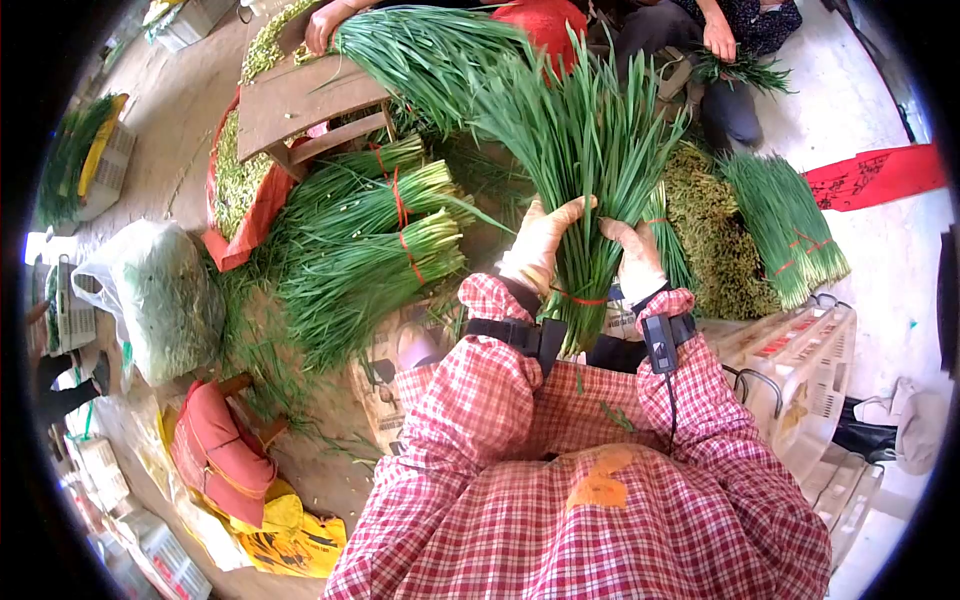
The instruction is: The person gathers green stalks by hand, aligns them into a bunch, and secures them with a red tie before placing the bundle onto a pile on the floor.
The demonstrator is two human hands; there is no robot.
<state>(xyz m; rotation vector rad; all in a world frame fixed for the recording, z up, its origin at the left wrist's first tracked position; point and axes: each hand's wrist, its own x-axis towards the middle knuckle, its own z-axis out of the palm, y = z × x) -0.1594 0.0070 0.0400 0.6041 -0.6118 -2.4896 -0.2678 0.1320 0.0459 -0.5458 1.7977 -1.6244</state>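
A tall bunch of garlic chives (585,225) stands upright in front of my body, leaves fanned out at the top. Near its cut ends a red band (582,298) goes round it. Both my hands wear thin pale gloves. My left hand (537,245) grips the bunch from the left, its fingertips among the leaves. From the right, my right hand (636,262) closes on the same bunch; its fingers are partly hidden by leaves. To the left lie several tied chive bundles (375,260), stacked with their pale ends to the right.
A wooden bench (300,105) holds loose chives under another person's hand (325,25). At the upper right a second person's hand (719,40) holds greens. A tied bundle (785,230) lies right, above a plastic crate (810,360). A cushioned stool (222,450) and plastic bag (165,300) stand left.
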